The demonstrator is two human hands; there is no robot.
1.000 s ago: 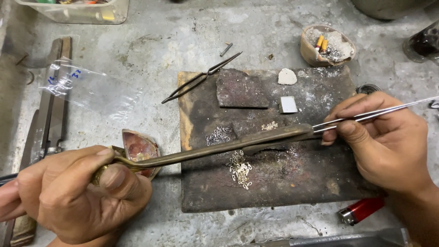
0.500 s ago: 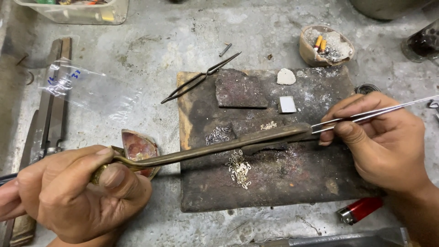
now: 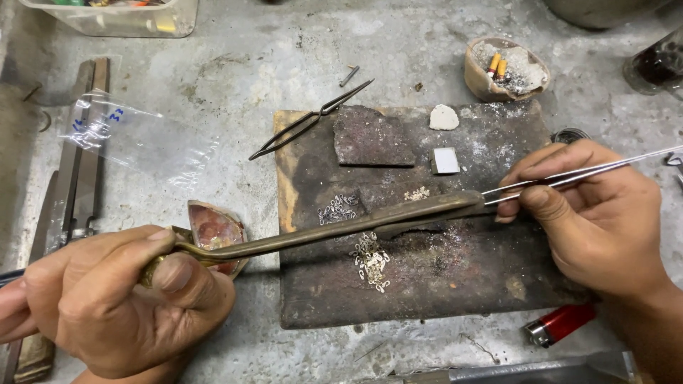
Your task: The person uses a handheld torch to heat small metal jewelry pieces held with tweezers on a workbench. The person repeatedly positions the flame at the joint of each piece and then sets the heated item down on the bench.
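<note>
The charred soldering board (image 3: 427, 284) fills the middle of the grey bench (image 3: 235, 64), and everything loose on it is what you could lose. Your left hand (image 3: 114, 302) is wrapped shut around the grip of the long brass torch pipe (image 3: 334, 229), which reaches right across the board to end just left of your right hand (image 3: 594, 213), where thumb and forefinger pinch the thin steel tweezers (image 3: 562, 176) closed. The pipe passes right over two small heaps of tiny silver links (image 3: 370, 257), one on its far side, one on its near side; if you dip it or sweep it sideways, I judge it would scatter them. Near your left hand, the reddish dish (image 3: 213, 227) sits just under the pipe and could be tipped. The red lighter (image 3: 558, 323) lies at the board's near right corner, close to any heat.
</note>
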